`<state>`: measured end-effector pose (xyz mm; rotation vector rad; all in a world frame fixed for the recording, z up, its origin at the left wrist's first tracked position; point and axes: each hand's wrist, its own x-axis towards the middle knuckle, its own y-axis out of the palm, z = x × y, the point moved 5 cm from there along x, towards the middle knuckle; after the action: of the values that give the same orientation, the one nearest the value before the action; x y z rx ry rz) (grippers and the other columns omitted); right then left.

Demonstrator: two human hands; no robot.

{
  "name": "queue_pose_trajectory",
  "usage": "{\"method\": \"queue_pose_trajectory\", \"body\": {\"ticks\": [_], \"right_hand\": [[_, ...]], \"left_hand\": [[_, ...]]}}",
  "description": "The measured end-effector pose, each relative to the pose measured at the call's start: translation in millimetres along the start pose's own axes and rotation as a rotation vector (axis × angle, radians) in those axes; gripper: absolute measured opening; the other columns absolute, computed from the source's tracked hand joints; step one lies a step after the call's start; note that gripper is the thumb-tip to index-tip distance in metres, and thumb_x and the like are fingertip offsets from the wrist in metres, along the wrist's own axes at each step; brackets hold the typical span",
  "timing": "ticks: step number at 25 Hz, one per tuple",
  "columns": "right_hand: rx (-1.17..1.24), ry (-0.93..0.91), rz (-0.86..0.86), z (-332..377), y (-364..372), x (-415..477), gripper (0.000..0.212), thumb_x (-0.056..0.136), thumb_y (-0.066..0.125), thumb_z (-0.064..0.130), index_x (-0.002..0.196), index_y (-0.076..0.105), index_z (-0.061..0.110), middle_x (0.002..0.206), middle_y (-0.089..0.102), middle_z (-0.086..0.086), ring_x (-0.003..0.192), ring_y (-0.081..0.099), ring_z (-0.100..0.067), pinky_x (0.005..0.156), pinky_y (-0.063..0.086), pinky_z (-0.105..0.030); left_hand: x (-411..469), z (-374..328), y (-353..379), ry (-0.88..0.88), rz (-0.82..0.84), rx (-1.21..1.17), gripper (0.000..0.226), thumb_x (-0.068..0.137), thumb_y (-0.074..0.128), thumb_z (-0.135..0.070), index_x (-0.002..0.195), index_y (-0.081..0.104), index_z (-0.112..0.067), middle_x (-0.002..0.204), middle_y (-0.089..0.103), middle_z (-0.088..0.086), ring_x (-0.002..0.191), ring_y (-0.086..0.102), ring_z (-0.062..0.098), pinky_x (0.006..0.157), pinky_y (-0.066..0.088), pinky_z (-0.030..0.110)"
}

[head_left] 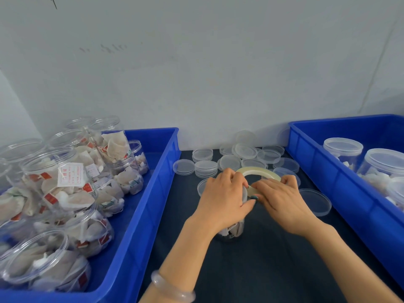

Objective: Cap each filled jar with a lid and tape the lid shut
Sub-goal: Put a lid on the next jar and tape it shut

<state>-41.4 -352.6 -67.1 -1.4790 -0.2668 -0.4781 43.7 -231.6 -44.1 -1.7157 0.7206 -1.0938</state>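
A clear jar [232, 230] filled with white tea bags stands on the dark table between two blue bins, mostly hidden under my hands. My left hand [225, 197] grips the jar's top from the left, fingers curled over the rim. My right hand [282, 197] holds a roll of clear tape [258, 171] against the jar's top; its fingers curl round the ring. Whether a lid sits on the jar is hidden. Several loose clear lids [244, 158] lie in stacks behind the jar.
A blue bin [153, 193] on the left holds several uncapped filled jars [61, 182]. Another blue bin [328, 171] on the right holds capped jars [343, 149]. One lid [317, 202] lies right of my hands. A white wall stands behind.
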Motion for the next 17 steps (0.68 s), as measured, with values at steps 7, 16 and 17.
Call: {"method": "queue_pose_trajectory", "body": {"ticks": [7, 16, 17], "right_hand": [[-0.119, 0.034, -0.039, 0.3, 3.5, 7.6, 0.010, 0.099, 0.049, 0.024, 0.097, 0.058, 0.024, 0.086, 0.060, 0.011, 0.085, 0.056, -0.016, 0.078, 0.020, -0.035], [-0.204, 0.063, -0.019, 2.1, 12.7, 26.7, 0.023, 0.100, 0.031, 0.031, 0.095, 0.053, 0.026, 0.084, 0.057, 0.012, 0.083, 0.053, -0.017, 0.075, 0.015, -0.034], [-0.204, 0.061, -0.013, 3.8, 14.5, 28.3, 0.022, 0.100, 0.032, 0.031, 0.093, 0.052, 0.025, 0.082, 0.057, 0.012, 0.081, 0.053, -0.017, 0.074, 0.014, -0.034]], "left_hand": [[4.2, -4.6, -1.7, -0.009, 0.002, -0.045, 0.037, 0.091, 0.058, -0.039, 0.120, 0.051, -0.018, 0.119, 0.046, 0.001, 0.103, 0.053, 0.022, 0.091, 0.042, 0.038], [9.4, 4.7, -3.9, -0.069, 0.009, -0.024, 0.037, 0.091, 0.058, -0.037, 0.120, 0.050, -0.014, 0.119, 0.046, 0.004, 0.101, 0.055, 0.023, 0.090, 0.046, 0.040], [10.3, 4.2, -5.3, -0.080, 0.013, -0.023, 0.037, 0.091, 0.058, -0.036, 0.120, 0.050, -0.014, 0.119, 0.046, 0.004, 0.101, 0.055, 0.023, 0.091, 0.046, 0.040]]}}
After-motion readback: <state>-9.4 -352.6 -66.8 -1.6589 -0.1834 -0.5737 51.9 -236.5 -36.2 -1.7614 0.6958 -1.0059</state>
